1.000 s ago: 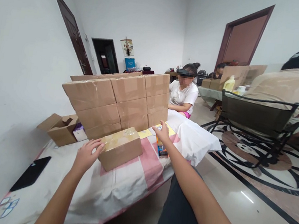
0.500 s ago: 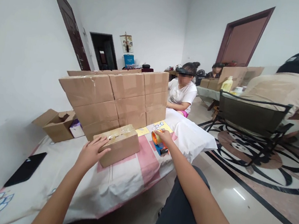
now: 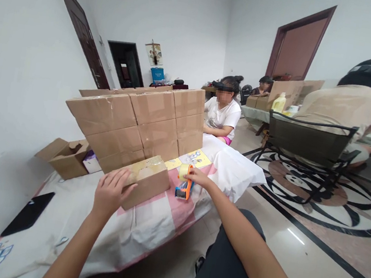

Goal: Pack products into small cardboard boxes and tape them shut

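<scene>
A closed cardboard box (image 3: pixel 149 184) with clear tape along its top lies on the cloth-covered table in front of me. My left hand (image 3: pixel 112 191) rests on the box's near left end, its fingers stretched out. Just right of the box, my right hand (image 3: pixel 198 176) grips an orange and blue tape dispenser (image 3: pixel 183 188) with a roll of clear tape in it. The dispenser hangs close over the pink and white cloth; whether it touches the cloth I cannot tell.
Behind the box stands a stack of taped cardboard boxes (image 3: pixel 154 118). An open carton (image 3: pixel 64 163) and a black flat item (image 3: pixel 28 213) lie to the left. A co-worker in white (image 3: pixel 223 116) sits past the stack; another sits on a chair (image 3: pixel 309 140) at right.
My right hand has turned the tape dispenser and brought it left, nearer the box. My left hand has slid slightly left and down along the box end. The view has shifted a little.
</scene>
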A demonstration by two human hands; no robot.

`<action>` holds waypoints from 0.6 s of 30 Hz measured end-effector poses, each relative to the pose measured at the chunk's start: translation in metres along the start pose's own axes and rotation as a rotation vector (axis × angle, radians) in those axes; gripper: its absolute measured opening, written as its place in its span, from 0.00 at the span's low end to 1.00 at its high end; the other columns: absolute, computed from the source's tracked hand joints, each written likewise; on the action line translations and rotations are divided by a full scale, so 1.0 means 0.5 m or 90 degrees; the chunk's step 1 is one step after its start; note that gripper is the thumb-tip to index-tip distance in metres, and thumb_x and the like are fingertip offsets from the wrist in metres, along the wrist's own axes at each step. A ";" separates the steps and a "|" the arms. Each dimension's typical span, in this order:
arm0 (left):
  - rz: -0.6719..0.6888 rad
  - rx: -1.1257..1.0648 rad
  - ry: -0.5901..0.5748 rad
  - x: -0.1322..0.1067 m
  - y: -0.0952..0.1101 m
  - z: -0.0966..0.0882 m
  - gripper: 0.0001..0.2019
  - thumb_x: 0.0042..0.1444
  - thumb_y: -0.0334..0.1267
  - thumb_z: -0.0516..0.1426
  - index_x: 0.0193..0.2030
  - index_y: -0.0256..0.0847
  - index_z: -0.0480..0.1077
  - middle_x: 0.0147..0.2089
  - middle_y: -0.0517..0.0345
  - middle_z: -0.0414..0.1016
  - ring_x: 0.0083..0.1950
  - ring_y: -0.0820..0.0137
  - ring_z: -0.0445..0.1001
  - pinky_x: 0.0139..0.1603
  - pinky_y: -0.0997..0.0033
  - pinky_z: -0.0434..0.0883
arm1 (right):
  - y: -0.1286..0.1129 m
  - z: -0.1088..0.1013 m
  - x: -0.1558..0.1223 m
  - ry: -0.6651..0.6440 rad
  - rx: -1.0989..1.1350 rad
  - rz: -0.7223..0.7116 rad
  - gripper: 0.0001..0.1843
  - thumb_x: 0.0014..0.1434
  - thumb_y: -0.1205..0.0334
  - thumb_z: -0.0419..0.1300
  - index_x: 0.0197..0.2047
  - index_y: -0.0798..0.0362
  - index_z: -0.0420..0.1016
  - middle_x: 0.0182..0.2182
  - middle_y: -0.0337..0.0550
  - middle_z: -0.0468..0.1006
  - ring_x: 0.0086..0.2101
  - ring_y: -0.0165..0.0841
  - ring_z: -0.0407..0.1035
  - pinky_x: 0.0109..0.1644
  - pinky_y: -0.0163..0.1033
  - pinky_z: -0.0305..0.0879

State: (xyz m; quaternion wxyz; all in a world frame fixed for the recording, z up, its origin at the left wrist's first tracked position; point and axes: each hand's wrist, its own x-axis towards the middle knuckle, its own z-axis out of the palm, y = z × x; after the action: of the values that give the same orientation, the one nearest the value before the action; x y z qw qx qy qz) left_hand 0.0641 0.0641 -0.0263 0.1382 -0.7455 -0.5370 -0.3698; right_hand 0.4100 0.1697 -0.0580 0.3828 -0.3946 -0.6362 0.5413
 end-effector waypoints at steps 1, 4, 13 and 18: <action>0.010 -0.025 0.003 0.005 0.024 -0.003 0.22 0.58 0.51 0.60 0.56 0.45 0.73 0.61 0.46 0.74 0.64 0.48 0.69 0.69 0.47 0.55 | -0.007 0.016 -0.003 0.000 0.007 -0.015 0.03 0.45 0.66 0.63 0.23 0.57 0.75 0.21 0.35 0.73 0.25 0.29 0.65 0.32 0.33 0.62; 0.037 -0.133 -0.016 0.023 0.105 0.002 0.21 0.59 0.50 0.60 0.57 0.45 0.72 0.60 0.48 0.75 0.63 0.51 0.70 0.67 0.50 0.59 | -0.033 0.070 -0.023 -0.019 0.041 -0.065 0.05 0.47 0.63 0.61 0.25 0.56 0.74 0.23 0.36 0.73 0.26 0.29 0.65 0.31 0.33 0.61; -0.122 -0.571 -0.256 0.016 0.219 0.046 0.33 0.59 0.48 0.60 0.70 0.47 0.55 0.70 0.45 0.62 0.66 0.53 0.68 0.62 0.53 0.69 | -0.091 0.179 -0.129 -0.089 0.240 -0.195 0.21 0.53 0.45 0.65 0.36 0.56 0.78 0.29 0.40 0.76 0.29 0.30 0.67 0.35 0.35 0.64; -0.097 -0.531 -0.204 -0.006 0.232 0.052 0.35 0.56 0.46 0.63 0.70 0.50 0.57 0.73 0.47 0.57 0.68 0.53 0.65 0.64 0.55 0.69 | -0.067 0.213 -0.162 -0.030 0.300 -0.153 0.24 0.55 0.39 0.63 0.40 0.53 0.77 0.32 0.42 0.77 0.33 0.34 0.71 0.41 0.39 0.69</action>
State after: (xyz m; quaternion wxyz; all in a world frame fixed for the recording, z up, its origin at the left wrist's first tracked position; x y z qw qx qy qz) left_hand 0.1790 0.0329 -0.0240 -0.2862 -0.7439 -0.4098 -0.4437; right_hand 0.3417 0.0506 -0.0427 0.5109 -0.2031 -0.5438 0.6340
